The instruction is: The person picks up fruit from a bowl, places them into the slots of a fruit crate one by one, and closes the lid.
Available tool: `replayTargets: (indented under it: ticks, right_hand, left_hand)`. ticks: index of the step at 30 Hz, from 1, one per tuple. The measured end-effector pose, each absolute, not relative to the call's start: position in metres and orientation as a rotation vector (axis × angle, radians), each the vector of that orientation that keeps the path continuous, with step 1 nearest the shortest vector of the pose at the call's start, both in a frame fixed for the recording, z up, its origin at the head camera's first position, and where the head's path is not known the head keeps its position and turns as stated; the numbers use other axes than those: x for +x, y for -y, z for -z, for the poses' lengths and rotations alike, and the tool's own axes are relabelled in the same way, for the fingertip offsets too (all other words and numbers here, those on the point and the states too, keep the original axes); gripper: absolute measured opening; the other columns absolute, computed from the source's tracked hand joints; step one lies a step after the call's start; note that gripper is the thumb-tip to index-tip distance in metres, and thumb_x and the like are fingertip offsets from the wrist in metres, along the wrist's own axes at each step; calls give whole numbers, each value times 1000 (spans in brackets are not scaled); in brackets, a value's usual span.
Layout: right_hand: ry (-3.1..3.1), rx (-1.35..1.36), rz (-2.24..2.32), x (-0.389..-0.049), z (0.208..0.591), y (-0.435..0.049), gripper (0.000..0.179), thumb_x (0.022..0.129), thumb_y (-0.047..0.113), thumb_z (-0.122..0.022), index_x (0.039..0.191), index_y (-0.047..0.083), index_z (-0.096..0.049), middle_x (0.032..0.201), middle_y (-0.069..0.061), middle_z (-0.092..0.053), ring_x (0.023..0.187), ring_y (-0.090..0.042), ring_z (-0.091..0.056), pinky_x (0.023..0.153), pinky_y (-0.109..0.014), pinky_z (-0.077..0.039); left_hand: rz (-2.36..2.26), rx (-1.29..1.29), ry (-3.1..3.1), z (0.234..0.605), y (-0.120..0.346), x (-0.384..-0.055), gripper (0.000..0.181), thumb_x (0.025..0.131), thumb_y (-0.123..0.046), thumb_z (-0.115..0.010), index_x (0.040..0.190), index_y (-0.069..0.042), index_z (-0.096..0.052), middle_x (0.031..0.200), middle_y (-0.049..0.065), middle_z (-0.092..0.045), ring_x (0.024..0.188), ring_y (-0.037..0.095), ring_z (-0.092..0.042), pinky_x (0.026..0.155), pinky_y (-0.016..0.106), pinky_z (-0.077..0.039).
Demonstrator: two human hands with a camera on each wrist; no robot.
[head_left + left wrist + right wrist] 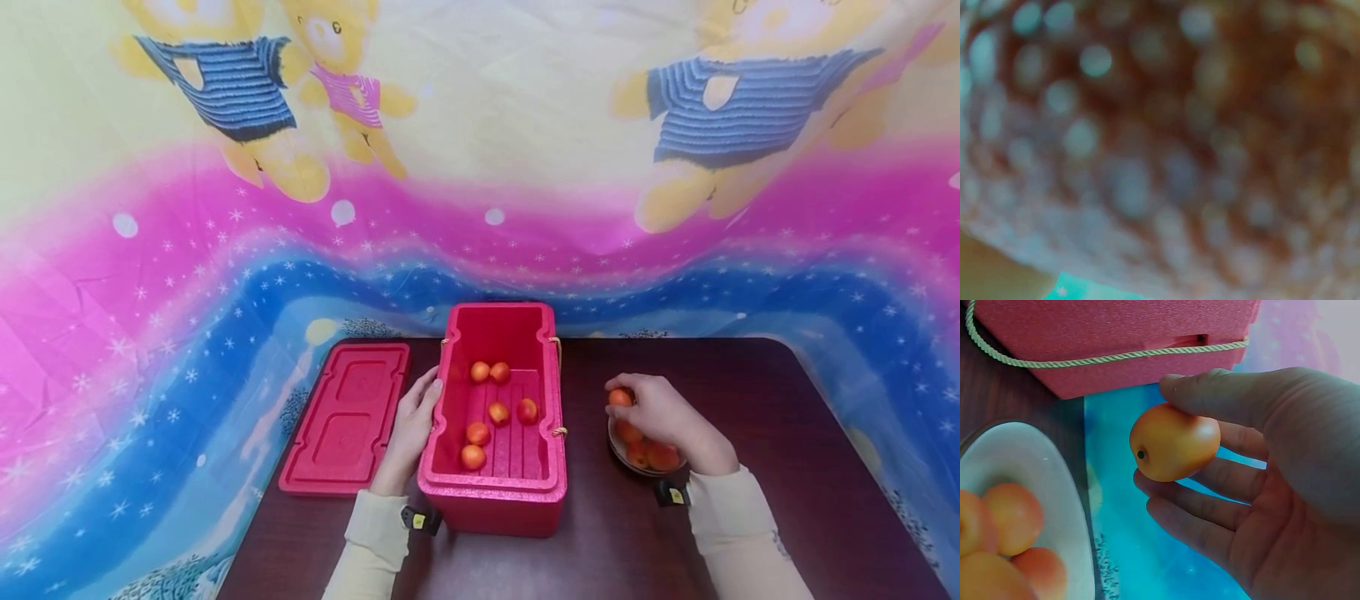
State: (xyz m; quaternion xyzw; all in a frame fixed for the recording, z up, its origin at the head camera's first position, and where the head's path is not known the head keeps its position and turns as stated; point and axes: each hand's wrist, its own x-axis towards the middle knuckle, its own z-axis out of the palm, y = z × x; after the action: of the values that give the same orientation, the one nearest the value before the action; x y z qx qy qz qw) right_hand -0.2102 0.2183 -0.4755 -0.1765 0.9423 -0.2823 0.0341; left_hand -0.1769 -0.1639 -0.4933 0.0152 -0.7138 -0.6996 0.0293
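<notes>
My right hand (663, 417) pinches an apricot-like orange fruit (1174, 442) between thumb and fingers, above a bowl (617, 454). In the right wrist view, a dark dot marks the fruit's end and the white inside of the bowl shows, with several similar fruits (1013, 519) in it. A red foam box (497, 492) stands lidless, with several fruits (477, 433) spread over its grooved floor. Against the box's outer left side rests my left hand (408, 429), fingers extended and thumb by the rim. The left wrist view is a blurred close-up of a speckled reddish surface.
Left of the box lies its red lid (347, 417), flat on the dark brown table (750, 400). A twisted yellow cord (1104, 360) runs along the box's right side. A cloth printed with bears (495, 158) hangs behind and around the table.
</notes>
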Motion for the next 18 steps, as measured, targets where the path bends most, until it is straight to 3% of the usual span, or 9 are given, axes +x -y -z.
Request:
replayTargets:
  ticks: [18]
  right_hand:
    - [-2911,-571,910,-218,446,-211,34,90,17,-76,122,8,-68,103,-6,-68,88,-22,-62,87,-47,-57]
  left_hand:
    - [2170,53,2203,493,164,-176,55,106,-35,-53,152,-7,-43,143,22,-55,122,34,-60,98,41,-54]
